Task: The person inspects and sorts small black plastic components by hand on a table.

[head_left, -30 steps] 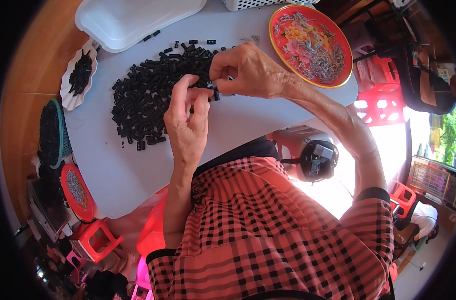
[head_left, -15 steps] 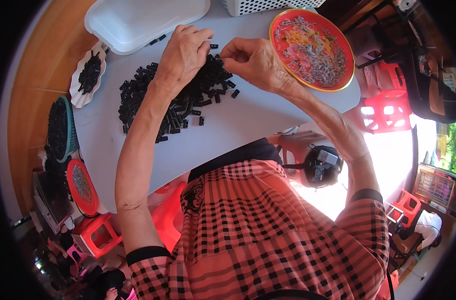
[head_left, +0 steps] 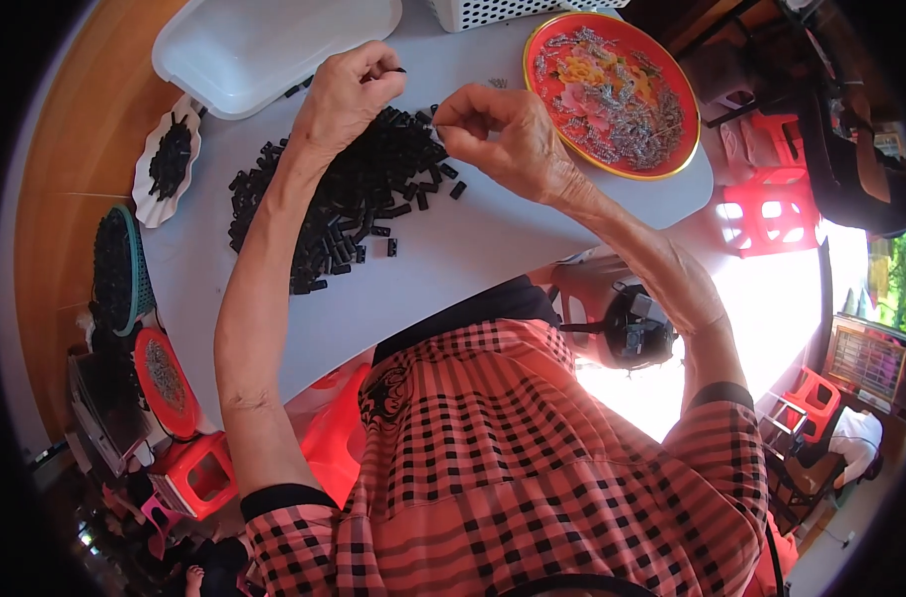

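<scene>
Above the far side of a heap of small black rectangular plastic pieces [head_left: 373, 189], my left hand [head_left: 344, 99] is closed in a pinch. The dark tip of one black piece [head_left: 401, 70] shows at its fingertips. My right hand [head_left: 508, 137] is just right of the heap, thumb and forefinger curled together. Whatever it pinches, if anything, is too small to make out. Beyond it a few small silvery metal parts [head_left: 497, 84] lie on the table. Right of that hand stands a red round tray [head_left: 536, 60] with a gold rim, holding many thin silvery metal parts.
A white plastic tub [head_left: 264, 60] and a white perforated basket [head_left: 473, 14] stand at the table's [head_left: 473, 239] far side. On the left are a scalloped white dish [head_left: 155, 211] with black pieces and a red plate [head_left: 165, 383] of metal parts. Red stools [head_left: 771, 214] stand around.
My left hand has drawn slightly left, and a dark piece now shows at its fingertips. My right hand has shifted a little nearer. The view has moved slightly.
</scene>
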{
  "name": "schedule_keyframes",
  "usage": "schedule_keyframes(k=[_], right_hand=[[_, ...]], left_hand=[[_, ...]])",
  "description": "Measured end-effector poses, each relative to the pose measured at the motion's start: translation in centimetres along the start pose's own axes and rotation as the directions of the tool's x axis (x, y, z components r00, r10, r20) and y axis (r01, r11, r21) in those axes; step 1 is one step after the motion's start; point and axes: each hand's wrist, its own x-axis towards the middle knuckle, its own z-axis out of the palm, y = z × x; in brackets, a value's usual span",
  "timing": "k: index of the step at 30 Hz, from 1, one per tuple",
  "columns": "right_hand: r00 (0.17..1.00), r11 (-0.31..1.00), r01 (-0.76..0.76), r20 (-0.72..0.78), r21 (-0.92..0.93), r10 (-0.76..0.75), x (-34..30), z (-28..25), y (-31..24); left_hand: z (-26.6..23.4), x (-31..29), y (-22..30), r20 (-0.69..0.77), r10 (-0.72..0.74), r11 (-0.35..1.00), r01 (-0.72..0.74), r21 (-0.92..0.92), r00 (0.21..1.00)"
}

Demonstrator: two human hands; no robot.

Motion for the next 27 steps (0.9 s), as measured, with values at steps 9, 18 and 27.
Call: schedule_keyframes(k=[9, 18, 27], right_hand=[[0.998, 0.985, 0.055, 0.031, 0.164, -0.061, 0.7, 2.6, -2.2], [0.981, 0.983, 0.182, 0.08, -0.038, -0.179, 1.3, 3.7, -3.6], [0.962, 0.962, 0.252, 0.132, -0.104, -0.238, 1.1, 3.7, -3.6]], left_hand=[[0.9, -10.1, 4.0, -0.002, -0.403, 0.315, 0.137, -0.939, 0.915], [3.0, -12.1, 4.2, -0.171, -0.482, 0.278, -0.035, -0.96, 0.859], [4.1, -12.3, 4.5, -0.374, -0.486, 0.562, -0.045, -0.826, 0.79]])
